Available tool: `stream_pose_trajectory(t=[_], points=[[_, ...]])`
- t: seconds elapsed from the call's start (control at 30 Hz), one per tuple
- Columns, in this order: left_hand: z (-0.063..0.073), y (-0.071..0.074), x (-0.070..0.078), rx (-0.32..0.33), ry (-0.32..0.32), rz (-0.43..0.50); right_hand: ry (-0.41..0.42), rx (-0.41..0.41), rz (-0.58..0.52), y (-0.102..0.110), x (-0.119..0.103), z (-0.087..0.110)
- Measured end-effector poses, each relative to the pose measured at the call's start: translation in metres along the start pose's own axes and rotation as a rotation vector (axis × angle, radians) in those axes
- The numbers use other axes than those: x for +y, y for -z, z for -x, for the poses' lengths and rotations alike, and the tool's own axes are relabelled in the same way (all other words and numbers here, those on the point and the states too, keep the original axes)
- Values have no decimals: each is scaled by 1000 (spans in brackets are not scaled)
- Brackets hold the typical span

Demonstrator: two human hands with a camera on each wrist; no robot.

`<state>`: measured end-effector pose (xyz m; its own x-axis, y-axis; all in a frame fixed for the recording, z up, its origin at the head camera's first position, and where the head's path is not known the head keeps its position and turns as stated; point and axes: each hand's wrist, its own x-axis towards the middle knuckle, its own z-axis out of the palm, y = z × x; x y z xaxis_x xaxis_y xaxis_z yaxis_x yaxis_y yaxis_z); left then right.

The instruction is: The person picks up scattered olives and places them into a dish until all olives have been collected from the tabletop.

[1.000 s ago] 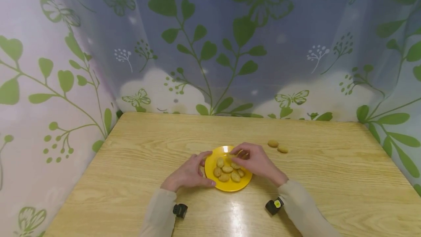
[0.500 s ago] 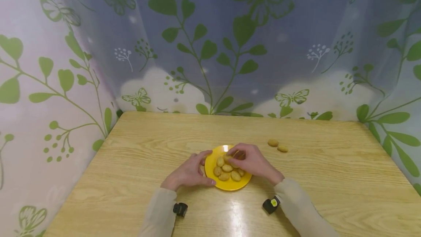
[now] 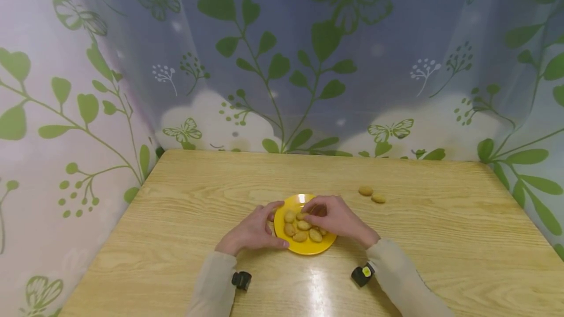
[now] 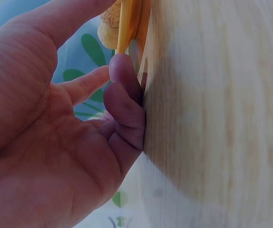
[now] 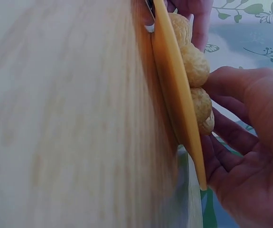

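A yellow plate [image 3: 328,247] bearing several small potatoes [image 3: 315,235] sits on the table. My left hand [image 3: 253,229] holds its left rim, thumb at the near side and index finger at the far side; in the left wrist view the other fingers curl under the plate's edge [image 4: 125,28]. Over the plate's far right part is my right hand [image 3: 337,216], its thumb and fingertips pinching a potato [image 3: 301,216] low among the others. The right wrist view shows the near potatoes [image 5: 194,65] in front of those fingertips, partly hiding them.
Two more potatoes [image 3: 365,191] lie on the wooden table [image 3: 211,180] to the right and behind the plate. A patterned curtain [image 3: 282,62] hangs along the table's back edge and both sides.
My right hand has moved slightly left and down with the pinched potato, into the group on the plate. A potato at the left has shifted left. The left hand has stayed in place.
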<state>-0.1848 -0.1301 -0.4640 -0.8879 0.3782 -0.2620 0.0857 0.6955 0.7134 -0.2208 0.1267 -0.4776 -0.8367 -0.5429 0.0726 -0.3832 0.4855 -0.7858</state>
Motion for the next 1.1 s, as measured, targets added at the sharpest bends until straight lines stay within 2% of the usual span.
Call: stream_pose_trajectory(t=[0.2,0.53,1.1], points=[[1,0,0,0,-3,5,0,15,-6,1,-2,1],[1,0,0,5,-2,10,-7,85,5,4,0,5],[0,-1,-1,2,-4,10,-11,138,23,15,0,15]])
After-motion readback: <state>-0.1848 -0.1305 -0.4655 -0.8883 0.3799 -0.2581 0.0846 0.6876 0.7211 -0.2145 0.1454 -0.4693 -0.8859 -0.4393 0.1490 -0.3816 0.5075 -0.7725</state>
